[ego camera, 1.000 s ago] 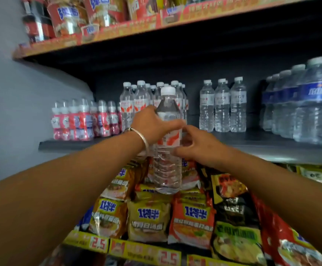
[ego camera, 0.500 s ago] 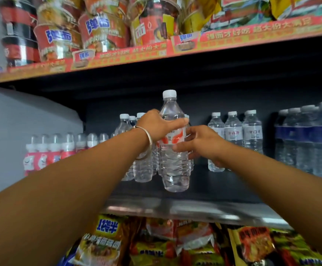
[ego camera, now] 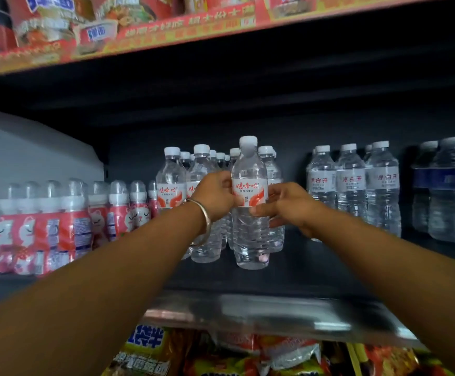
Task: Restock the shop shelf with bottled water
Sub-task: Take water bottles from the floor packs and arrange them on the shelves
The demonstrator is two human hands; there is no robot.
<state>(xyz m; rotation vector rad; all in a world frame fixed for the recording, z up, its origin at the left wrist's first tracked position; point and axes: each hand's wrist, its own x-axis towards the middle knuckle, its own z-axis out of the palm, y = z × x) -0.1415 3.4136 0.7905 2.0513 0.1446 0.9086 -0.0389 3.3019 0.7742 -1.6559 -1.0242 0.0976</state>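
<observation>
Water bottle (ego camera: 250, 202) now down on the dark shelf (ego camera: 316, 270), no longer raised in both hands.

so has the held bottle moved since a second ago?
Yes. The bottle, held by both hands, went up from in front of the noodle packs onto the shelf, beside the matching bottles.

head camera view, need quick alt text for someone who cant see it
Two bare hands, left hand and right hand, grip a red-labelled water bottle upright at the front of a cluster of matching bottles on a dark shop shelf. Pink cat-print drink bottles stand to the left, white-labelled water bottles to the right.
</observation>
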